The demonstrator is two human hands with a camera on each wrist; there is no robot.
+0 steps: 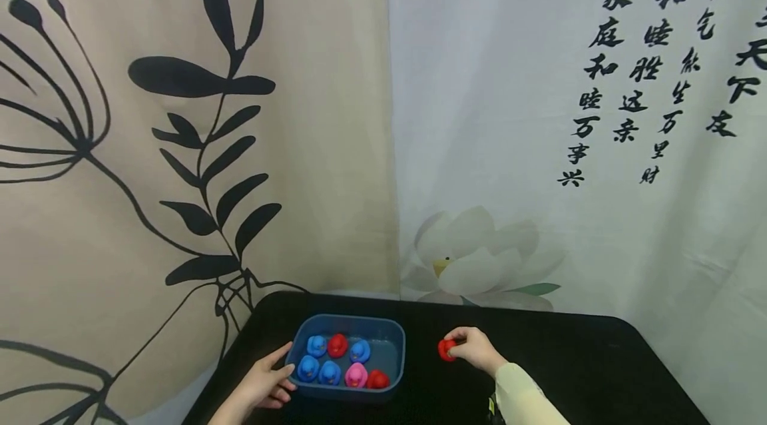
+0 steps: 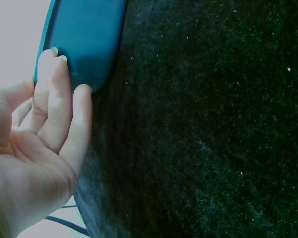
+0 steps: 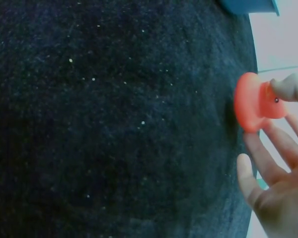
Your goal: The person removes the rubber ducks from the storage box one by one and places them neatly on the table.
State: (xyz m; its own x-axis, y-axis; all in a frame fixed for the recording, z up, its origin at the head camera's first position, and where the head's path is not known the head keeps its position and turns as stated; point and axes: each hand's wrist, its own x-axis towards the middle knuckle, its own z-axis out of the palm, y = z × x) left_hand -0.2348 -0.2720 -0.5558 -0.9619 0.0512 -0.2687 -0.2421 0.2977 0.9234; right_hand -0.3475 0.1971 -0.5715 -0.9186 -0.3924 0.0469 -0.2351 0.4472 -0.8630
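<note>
A blue plastic tray [image 1: 392, 348] sits on the black table. My left hand [image 1: 269, 378] holds it at the near left corner, thumb at the rim and fingers along the outer wall [image 2: 94, 54]. Inside are several blue rubber ducks [image 1: 329, 372], a pink duck [image 1: 356, 375] and two red ducks [image 1: 337, 345]. Right of the tray, my right hand [image 1: 476, 350] pinches another red rubber duck [image 1: 445, 350] between thumb and fingers. In the right wrist view that duck [image 3: 249, 101] shows its side and a small black eye, with the little finger standing apart from it.
The black tabletop [image 1: 575, 358] has rounded far corners. Behind it hangs a pale curtain [image 1: 335, 145] printed with dark plants, a lotus and brush characters. A corner of the tray [image 3: 248, 5] shows at the top of the right wrist view.
</note>
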